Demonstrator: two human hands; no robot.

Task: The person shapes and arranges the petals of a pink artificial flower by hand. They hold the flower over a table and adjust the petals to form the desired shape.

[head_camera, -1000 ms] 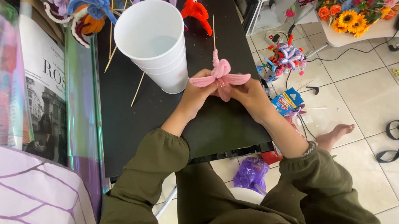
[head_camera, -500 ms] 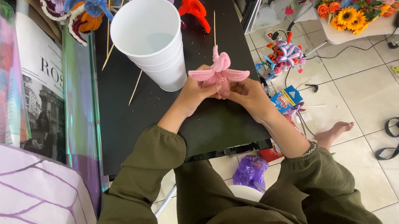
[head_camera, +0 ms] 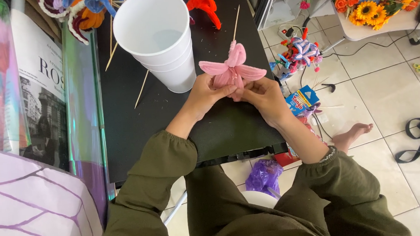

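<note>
both hands pinch a pink fuzzy-wire flower [head_camera: 233,69] over the black table [head_camera: 137,117]: left hand [head_camera: 207,91] grips its base from the left, right hand [head_camera: 262,94] from the right, fingers closed on it. wooden stick [head_camera: 236,22] pokes up from the flower. stacked white cups [head_camera: 159,36] stand just left of it.

A person in a long-sleeved olive-green top, its loose sleeves gathered into elastic cuffs at both wrists, and matching olive-green trousers. The left hand [head_camera: 207,91] and right hand [head_camera: 263,97] are bare, with no gloves. 1 foot [head_camera: 352,134] is unshod.
</note>
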